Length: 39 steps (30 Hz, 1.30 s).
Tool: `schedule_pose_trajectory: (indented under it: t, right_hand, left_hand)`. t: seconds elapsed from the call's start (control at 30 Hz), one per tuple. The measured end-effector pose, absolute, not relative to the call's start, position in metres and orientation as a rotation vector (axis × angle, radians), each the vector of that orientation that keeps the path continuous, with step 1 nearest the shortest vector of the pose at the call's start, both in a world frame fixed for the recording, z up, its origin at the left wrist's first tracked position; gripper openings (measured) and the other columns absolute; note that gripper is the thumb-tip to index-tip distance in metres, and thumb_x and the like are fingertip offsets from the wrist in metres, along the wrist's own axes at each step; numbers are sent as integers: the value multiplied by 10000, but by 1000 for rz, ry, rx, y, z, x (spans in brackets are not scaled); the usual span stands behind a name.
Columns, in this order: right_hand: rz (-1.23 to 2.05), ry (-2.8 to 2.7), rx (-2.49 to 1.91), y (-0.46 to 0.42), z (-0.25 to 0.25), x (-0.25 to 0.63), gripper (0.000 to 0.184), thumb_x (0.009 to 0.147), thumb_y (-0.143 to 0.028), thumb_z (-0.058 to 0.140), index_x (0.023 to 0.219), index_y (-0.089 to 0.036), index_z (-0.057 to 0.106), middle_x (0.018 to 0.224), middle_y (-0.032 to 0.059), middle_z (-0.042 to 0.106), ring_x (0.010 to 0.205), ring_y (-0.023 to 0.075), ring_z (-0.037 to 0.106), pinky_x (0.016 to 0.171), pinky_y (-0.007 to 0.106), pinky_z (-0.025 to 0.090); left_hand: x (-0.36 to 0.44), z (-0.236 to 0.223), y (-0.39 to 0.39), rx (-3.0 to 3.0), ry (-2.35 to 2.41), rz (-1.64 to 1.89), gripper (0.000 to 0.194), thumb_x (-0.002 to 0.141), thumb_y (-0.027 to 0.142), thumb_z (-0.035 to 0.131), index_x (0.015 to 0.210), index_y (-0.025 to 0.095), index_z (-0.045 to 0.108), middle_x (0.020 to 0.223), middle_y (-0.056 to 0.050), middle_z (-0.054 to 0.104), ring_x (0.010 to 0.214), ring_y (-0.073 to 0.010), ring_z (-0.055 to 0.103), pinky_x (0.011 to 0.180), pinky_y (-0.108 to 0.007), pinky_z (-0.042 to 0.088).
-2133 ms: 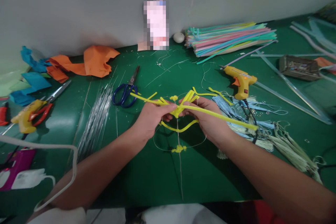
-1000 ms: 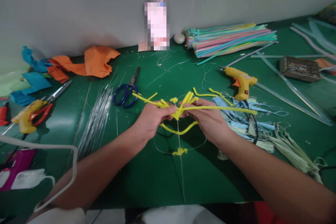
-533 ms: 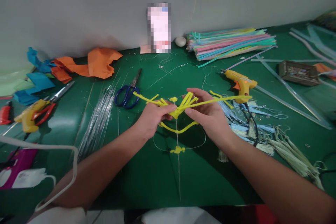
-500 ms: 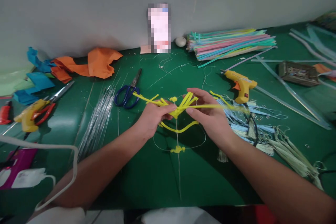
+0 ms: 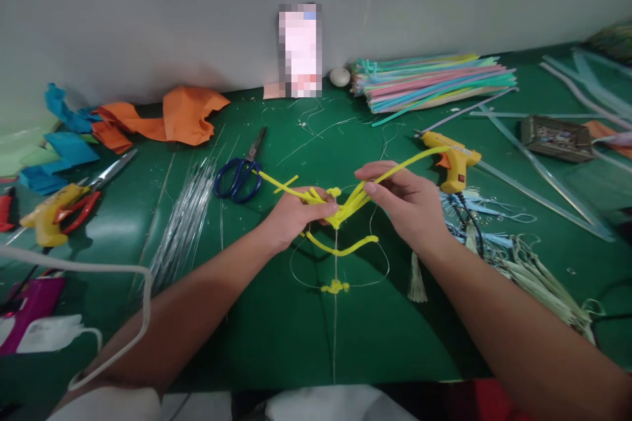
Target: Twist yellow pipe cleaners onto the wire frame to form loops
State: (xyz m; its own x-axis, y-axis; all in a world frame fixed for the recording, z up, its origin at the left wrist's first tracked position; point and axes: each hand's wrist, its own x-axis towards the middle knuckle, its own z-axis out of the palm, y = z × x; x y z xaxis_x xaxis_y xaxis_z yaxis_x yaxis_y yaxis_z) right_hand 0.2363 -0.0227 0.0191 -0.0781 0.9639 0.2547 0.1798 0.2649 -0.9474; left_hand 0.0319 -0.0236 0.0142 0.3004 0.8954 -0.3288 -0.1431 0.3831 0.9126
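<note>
**Right hand [image 5: 412,207] pinches the yellow stems [image 5: 340,215] while the left hand [image 5: 291,218] holds firm**

In the head view, the right hand has changed most. Half a second ago its thumb and fingers were spread just beside the upright stems; now they pinch the upper ends of that fan. The long stem [image 5: 415,159], which stretched nearly level past the right hand, now slants upward from this pinch. Its tip overlaps the yellow glue gun [image 5: 460,162] in the picture; whether they touch cannot be told.

The left hand keeps its pinch, thumb uppermost, on the gathered base of the stems, so the yellow piece sits between the two grips. Below the grips, the lower stem [image 5: 340,252] curves across the central wire [image 5: 336,339], its right end now free of the right hand's fingers. Farther down the wire is a small yellow knot [image 5: 335,287], at the bottom of the thin wire ring [image 5: 388,270].

This suggests that the left hand is steadying the base while the right hand handles the long stem with the others. The blue-handled scissors [image 5: 245,170] lie beyond the left hand, and a pale tassel [image 5: 417,281] lies just below the right.
</note>
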Motion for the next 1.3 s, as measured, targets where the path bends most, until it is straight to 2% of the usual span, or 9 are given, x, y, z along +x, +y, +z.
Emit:
schedule_pose_trajectory:
  t: [0.13,0.2,0.33,0.57,0.77,1.03,1.2,1.3]
  right_hand:
    - [998,-1426,-1194,-23,18,236,112,829,-369,741,866,-266,767,875,18,742,725,170,634,661,327,514]
    - [1052,-1347,-1198,-22,17,236,127,791,-378,774,832,-258,771,879,22,750,691,166,640,650,329,537]
    - [1135,-1240,-1206,-19,15,235,140,752,-380,799,805,-253,775,852,21,747,669,163,646,645,327,558]
    - [1189,-1214,-1233,-16,13,235,154,762,-390,792,748,-245,741,681,-7,680,651,151,610,644,300,498]
    - [1245,-1189,-1143,-17,9,233,226,779,-386,775,661,-237,653,765,9,701,758,171,624,718,318,490]
    - [1349,-1095,-1057,-17,8,229,259,796,-349,778,634,-227,617,725,-5,699,735,151,625,755,309,469]
    - [1333,-1065,-1031,-17,7,228,112,775,-328,788,758,-251,708,745,-21,695,709,136,597,706,282,461]
    - [1344,-1148,-1076,-16,7,231,101,777,-353,779,783,-257,746,802,-7,703,750,144,600,718,285,467]
  left_hand:
    - [35,13,-26,906,1041,868,262,618,274,846,772,146,676,726,-6,682,656,-120,645,686,-284,535]
    - [35,12,-26,898,1052,914,261,615,278,844,759,148,670,725,0,675,656,-116,643,692,-280,537]
    - [35,9,-26,950,1057,907,261,623,283,849,763,153,671,748,-6,691,675,-122,654,710,-286,543]
    - [34,3,-28,1021,1046,948,249,648,291,846,768,162,671,746,3,687,669,-111,642,690,-268,530]
    - [35,2,-29,1101,1043,911,254,671,323,832,783,161,670,807,-19,707,717,-124,657,732,-286,535]
    - [37,3,-28,1049,1010,911,253,637,282,832,759,156,649,786,-10,703,702,-120,658,738,-298,543]
    - [37,-2,-26,1052,1004,933,290,612,313,856,752,149,661,781,-15,705,699,-123,650,720,-296,533]
    - [36,-5,-25,1059,1011,943,290,628,325,855,768,152,669,765,-10,697,687,-120,643,702,-288,526]
